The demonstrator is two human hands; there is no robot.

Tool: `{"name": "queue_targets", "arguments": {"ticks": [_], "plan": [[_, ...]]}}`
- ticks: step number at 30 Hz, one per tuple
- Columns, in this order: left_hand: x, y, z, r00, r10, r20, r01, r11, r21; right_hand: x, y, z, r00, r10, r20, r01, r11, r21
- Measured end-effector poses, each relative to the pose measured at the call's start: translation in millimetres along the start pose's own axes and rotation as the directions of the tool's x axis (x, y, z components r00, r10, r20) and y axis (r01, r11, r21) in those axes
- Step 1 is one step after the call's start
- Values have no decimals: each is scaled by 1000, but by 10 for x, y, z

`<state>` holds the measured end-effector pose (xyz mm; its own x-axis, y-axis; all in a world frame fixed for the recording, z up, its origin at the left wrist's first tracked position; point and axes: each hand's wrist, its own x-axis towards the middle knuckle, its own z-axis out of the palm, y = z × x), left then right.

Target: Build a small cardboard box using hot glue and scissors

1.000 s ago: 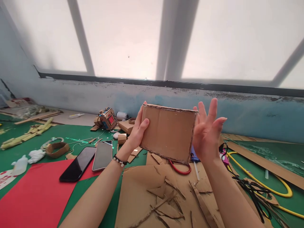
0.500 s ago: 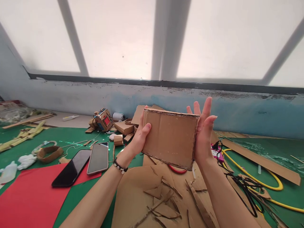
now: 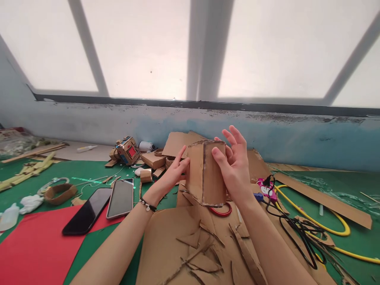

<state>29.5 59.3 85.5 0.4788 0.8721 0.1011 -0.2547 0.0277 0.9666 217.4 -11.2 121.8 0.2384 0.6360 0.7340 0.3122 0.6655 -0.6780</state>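
Observation:
A brown cardboard box (image 3: 204, 174) is held up above the table, one vertical corner edge facing me. My left hand (image 3: 175, 172) grips its left side, with the thumb near the edge and the index finger pointing up. On the right side, my right hand (image 3: 234, 166) has its thumb on the box's near face and some fingers behind it, while other fingers are raised. Below lies a large cardboard sheet (image 3: 160, 233) with torn cardboard scraps (image 3: 204, 261) on it. Red scissor handles (image 3: 221, 210) show just under the box.
Two phones (image 3: 86, 211) (image 3: 120, 198) lie on red paper (image 3: 38, 245) at left. A small cardboard model (image 3: 127, 150) stands near the wall. Yellow cable (image 3: 314, 223), black cords (image 3: 299, 231) and a pink power strip (image 3: 265, 190) are at right.
The box has turned from its broad flat face to a corner view. My right hand has moved left, its thumb now on the box. The scissor handles show more.

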Motion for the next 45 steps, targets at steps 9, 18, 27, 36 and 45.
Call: {"name": "queue_targets", "arguments": {"ticks": [9,18,27,36,45], "plan": [[-92,120,158,947,278,162,-319,870,376,-148,212,188,999,34,38,-36,998,43],[-134,115,273,869,456,192,-480,686,546,-186,88,201,997,-56,56,49,991,122],[-74,276,88,791,609,61,-450,512,732,-203,295,231,982,-35,188,10,991,130],[-16,301,-121,837,508,-204,-272,709,651,-190,460,121,981,-15,193,81,938,-337],[88,288,-232,774,415,-478,-216,883,416,-373,214,356,847,-227,480,457,773,-440]]}}
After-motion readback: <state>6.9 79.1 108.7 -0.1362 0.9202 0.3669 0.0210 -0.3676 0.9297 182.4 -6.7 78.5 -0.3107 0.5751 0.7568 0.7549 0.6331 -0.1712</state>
